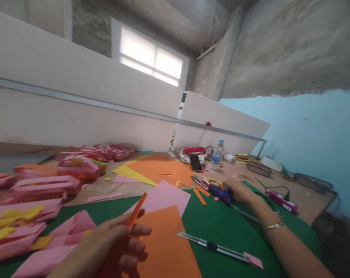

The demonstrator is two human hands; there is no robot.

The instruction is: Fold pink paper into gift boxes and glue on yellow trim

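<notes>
My left hand pinches a narrow folded orange strip between thumb and forefinger, the other fingers loosely apart. Below it lies a large orange sheet, partly over a pink sheet. My right hand is stretched to the back right, right beside a blue glue gun; its fingers are blurred and partly hidden, so a grip does not show. A slim utility knife lies on the green mat, its rear end by a small pink scrap.
Folded pink pieces with yellow parts are heaped on the left. Orange and yellow sheets lie at the back. A phone, a water bottle, a purple tool with a cord and a grey tray stand rightward.
</notes>
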